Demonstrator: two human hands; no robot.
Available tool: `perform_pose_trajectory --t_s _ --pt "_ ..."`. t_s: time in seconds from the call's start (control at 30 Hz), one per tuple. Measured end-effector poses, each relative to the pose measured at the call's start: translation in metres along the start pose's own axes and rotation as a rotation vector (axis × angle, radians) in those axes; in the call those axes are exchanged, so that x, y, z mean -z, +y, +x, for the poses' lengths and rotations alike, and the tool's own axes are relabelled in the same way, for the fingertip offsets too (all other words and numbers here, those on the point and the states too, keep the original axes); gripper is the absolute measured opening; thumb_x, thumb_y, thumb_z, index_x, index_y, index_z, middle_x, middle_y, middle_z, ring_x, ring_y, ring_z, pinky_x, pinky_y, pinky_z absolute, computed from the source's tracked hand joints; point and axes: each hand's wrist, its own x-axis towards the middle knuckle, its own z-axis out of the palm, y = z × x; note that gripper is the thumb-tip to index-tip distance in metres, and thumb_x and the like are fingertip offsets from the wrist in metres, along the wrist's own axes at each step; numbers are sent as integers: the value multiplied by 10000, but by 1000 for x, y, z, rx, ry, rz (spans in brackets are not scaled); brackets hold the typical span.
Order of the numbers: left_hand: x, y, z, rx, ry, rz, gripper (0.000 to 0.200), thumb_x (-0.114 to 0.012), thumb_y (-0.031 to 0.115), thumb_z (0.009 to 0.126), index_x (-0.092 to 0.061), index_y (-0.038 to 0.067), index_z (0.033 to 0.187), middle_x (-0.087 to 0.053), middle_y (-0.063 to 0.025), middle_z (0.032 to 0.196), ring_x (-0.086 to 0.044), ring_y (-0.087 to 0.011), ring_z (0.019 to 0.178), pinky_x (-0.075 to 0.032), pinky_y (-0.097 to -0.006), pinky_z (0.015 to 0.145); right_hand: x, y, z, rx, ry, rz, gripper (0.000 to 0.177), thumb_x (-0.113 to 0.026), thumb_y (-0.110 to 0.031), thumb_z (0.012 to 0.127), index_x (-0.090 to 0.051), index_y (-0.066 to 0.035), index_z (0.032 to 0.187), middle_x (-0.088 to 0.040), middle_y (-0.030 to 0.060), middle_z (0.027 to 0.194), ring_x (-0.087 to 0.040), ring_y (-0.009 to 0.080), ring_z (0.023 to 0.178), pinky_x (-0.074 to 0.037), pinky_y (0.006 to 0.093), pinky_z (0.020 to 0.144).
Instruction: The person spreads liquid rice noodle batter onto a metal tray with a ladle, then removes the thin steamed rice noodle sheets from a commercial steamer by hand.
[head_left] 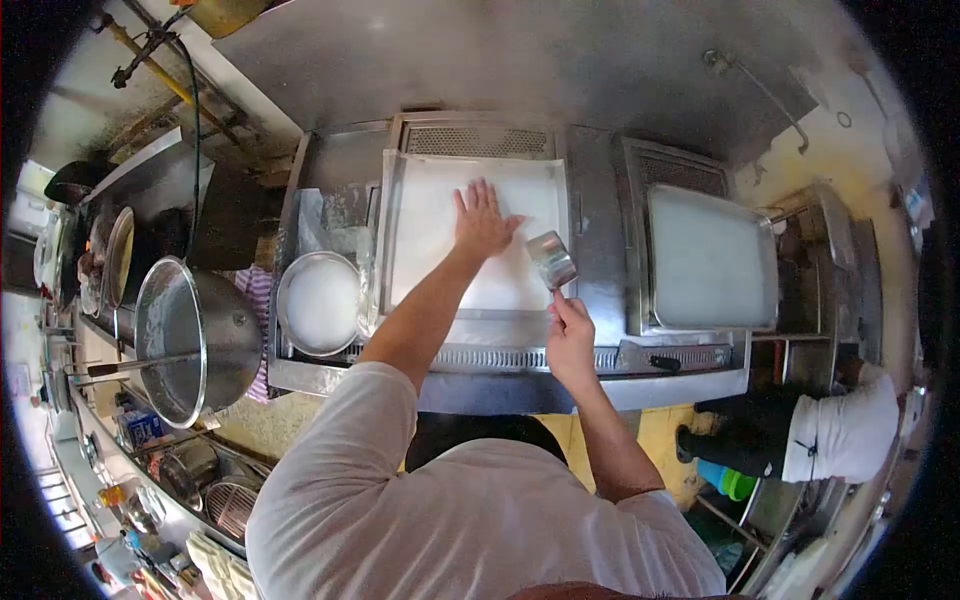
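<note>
Your left hand [487,220] was flat and empty, fingers spread over the white layer [425,225] on the steamer bed at the middle of the steel table [600,215]; whether the palm touched it, you could not have told from above. Your right hand [571,335] gripped the handle of a metal cup [552,262], which stood over the layer's right edge. The step in hand looked like smoothing that layer, with the cup kept ready. The next move seemed to call for a light, even palm and a steady wrist, lest the cup drip.

To your left, a round basin [282,305] held something white; to your right, a rectangular tray [715,329] held a pale, even surface. A flat tool [645,358] with a black handle lay along the table's front edge. Farther left stood a large metal pot [228,330], near a striped cloth [258,300]. Haze blurred the steel wall [480,60] behind, and a co-worker [845,430] in a white top was off to the right.
</note>
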Motion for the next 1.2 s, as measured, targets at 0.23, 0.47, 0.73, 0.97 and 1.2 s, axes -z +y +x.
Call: perform_pose_trajectory --t_s 0.23,0.47,0.73,0.97,1.2 --pt "19 -56 -82 29 369 -231 708 -570 463 969 -433 -43 1445 -454 -252 1479 -416 -410 1376 -278 -538 1165 -4 24 20 183 25 -117 519 -458 152 820 -621 37 1299 -592 160 981 -605 281 889 -496 320 807" --pt "-26 -242 -196 604 462 -117 357 -625 244 906 -671 37 1193 -654 -222 1222 -570 -388 1204 -404 -523 1064 7 11 34 266 -4 -235 565 -503 136 799 -592 16 1344 -557 220 1079 -538 397 1064 -445 463 959" --pt "-32 -252 -303 621 51 -182 226 -650 172 839 -765 187 1033 -743 -63 1058 -658 -266 1065 -352 -515 1114 -35 -13 22 353 -53 -291 578 -476 150 790 -616 4 1332 -572 168 982 -576 325 930 -474 406 849" --pt "1 -232 -411 559 634 -426 136 -789 114 734 -767 105 868 -635 -153 1254 -563 -377 1154 -469 -456 996 -183 -57 -8 227 -506 137 341 -547 64 890 -669 33 1207 -650 143 943 -623 267 795 -503 385 761" --pt "50 -213 -595 784 659 -500 232 -780 152 812 -719 83 1025 -615 -153 1286 -547 -385 1209 -469 -465 1025 -346 -80 -33 -421 -986 554 330 -521 137 840 -610 65 1149 -626 96 955 -567 161 725 -454 280 594"
